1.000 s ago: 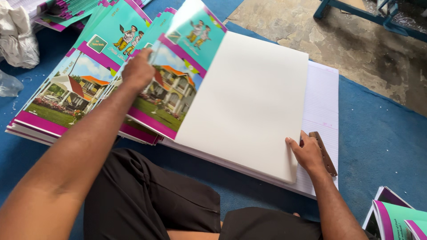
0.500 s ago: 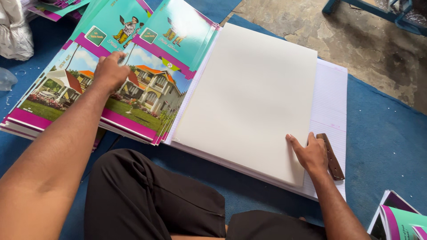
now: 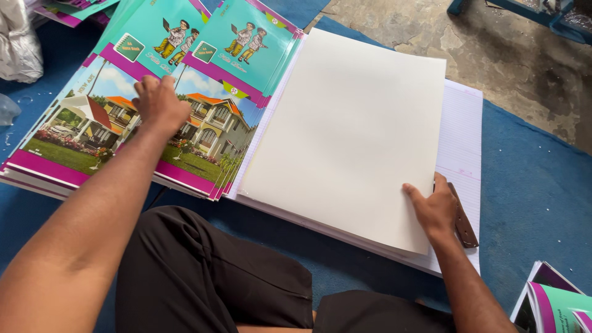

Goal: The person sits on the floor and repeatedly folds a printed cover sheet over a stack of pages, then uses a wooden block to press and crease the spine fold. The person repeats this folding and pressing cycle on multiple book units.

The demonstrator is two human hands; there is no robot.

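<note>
Compared with a second ago, we see that our left hand has slid down from the upper edge of the glossy printed notebook covers and now lies flat, fingers spread, on the picture of a house with an orange roof; the covers, fanned and lifted then, have settled into a squarer stack. Our right hand has barely shifted: it rests open on the lower right corner of the blank cream sheet of card, thumb on the sheet, fingers over its edge, gripping nothing. We judge that the covers are being squared up beside the paper. Just beside that hand, half under it, lies a small dark brown wooden block. The card tops a thick pile of ruled white paper, whose faint lines and pink margin show along the right. The covers lie left of the pile, touching it: teal upper halves with cartoon figures and a small green label, a magenta band, then house and lawn. All of this rests on a blue mat on the grey concrete floor. More teal and magenta covers lie at lower right, well apart, and crumpled clear plastic sits at upper left.
</note>
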